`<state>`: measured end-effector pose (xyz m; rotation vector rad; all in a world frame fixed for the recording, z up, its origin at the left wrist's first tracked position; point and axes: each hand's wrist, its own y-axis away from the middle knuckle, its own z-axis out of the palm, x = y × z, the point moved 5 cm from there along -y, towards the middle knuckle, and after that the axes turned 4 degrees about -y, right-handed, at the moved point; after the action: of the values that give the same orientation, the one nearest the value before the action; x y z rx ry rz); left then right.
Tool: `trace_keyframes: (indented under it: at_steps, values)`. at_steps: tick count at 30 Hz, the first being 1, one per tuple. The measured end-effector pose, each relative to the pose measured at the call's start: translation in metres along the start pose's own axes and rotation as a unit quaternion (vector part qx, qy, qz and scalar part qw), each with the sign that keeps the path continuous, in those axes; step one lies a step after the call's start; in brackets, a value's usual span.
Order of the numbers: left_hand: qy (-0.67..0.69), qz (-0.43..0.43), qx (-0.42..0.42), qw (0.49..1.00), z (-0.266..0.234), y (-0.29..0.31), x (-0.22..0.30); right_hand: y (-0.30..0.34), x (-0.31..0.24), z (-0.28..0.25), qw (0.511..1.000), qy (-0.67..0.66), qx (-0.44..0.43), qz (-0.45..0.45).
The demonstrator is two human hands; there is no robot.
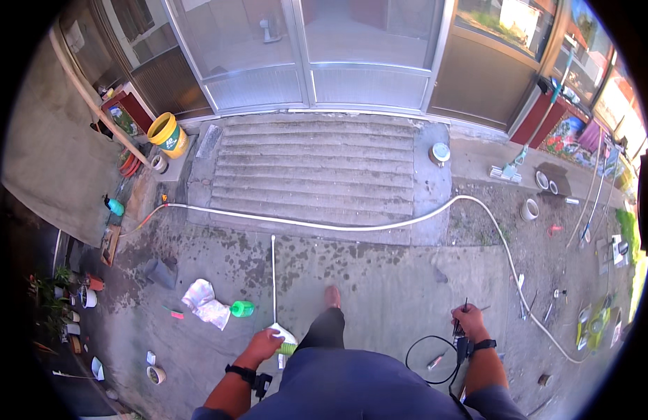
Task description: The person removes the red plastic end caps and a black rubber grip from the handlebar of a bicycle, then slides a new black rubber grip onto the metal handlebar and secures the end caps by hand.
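Note:
My left hand (266, 343) hangs low with its fingers curled. It overlaps the edge of a broom (273, 280) that has a white handle, a white head and green bristles. Whether the hand touches the broom, or what may be in it, I cannot make out. On the other side, my right hand (469, 320) is closed around a thin dark stick-like thing (466, 304), whose kind is unclear. Beside that wrist a black cable (415, 344) forms a loop. A small red-and-white item (435, 362) appears within the loop.
A pale hose (366, 228) curves across the ground before a ribbed concrete step (313, 168). Left of the broom are a green bottle (242, 309) and a crumpled silvery sheet (206, 304). A yellow bucket (168, 135) and a mop (509, 171) stand near the doors.

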<state>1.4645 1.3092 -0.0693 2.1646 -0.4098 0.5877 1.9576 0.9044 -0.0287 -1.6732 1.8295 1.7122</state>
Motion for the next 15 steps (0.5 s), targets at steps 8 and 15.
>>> trace_keyframes:
  at_steps: [8, 15]
  values:
    - [-0.033, 0.076, 0.081, 0.993, -0.221, -0.225, 0.284, -0.108, -0.137, 0.021, 0.993, -0.042, 0.039, 0.105]
    - [0.028, 0.200, 0.235, 0.951, -0.406, -0.439, 0.535, -0.327, -0.275, 0.076, 0.993, -0.046, 0.007, 0.112]
